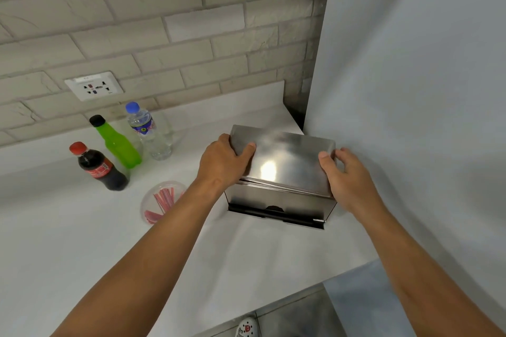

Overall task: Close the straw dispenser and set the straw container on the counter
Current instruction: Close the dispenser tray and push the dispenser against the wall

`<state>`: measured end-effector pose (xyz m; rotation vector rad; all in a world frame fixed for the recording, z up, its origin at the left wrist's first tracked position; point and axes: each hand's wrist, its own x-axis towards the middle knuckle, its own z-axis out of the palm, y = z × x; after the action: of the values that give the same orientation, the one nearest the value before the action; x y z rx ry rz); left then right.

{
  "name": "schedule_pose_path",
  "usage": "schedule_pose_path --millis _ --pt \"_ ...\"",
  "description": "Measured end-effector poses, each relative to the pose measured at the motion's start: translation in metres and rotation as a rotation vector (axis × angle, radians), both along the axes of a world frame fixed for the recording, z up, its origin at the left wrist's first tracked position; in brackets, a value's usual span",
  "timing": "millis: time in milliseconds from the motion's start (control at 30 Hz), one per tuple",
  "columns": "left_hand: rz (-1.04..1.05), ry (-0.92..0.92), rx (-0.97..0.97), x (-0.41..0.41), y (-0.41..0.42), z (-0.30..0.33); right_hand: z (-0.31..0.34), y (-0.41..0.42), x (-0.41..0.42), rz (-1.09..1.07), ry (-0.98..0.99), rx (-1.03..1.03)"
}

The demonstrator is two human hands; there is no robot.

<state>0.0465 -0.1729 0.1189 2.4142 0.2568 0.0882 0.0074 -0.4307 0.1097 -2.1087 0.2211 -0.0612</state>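
A stainless steel straw dispenser stands on the white counter beside the right wall. Its flat steel lid lies on top, with a thin gap along the front edge. My left hand grips the lid's left end, thumb on top. My right hand grips the lid's right end. A clear round straw container with several red and white wrapped straws sits on the counter left of the dispenser, partly hidden behind my left forearm.
A cola bottle, a green bottle and a water bottle stand at the back left. A wall socket is on the brick wall. A grey panel closes off the right side. The counter edge runs along the front right.
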Motion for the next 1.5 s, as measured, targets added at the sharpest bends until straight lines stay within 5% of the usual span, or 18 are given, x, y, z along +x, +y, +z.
schedule_pose_path --millis 233,633,1500 --pt "-0.004 0.068 0.077 0.007 0.007 -0.011 -0.005 0.009 -0.003 0.088 -0.005 -0.039" --pt "0.021 0.036 -0.183 -0.001 0.013 -0.031 -0.01 0.013 0.001 0.12 -0.009 -0.053" --pt "-0.053 0.076 -0.155 -0.004 -0.001 -0.025 -0.02 -0.005 -0.013 0.171 0.044 0.019"
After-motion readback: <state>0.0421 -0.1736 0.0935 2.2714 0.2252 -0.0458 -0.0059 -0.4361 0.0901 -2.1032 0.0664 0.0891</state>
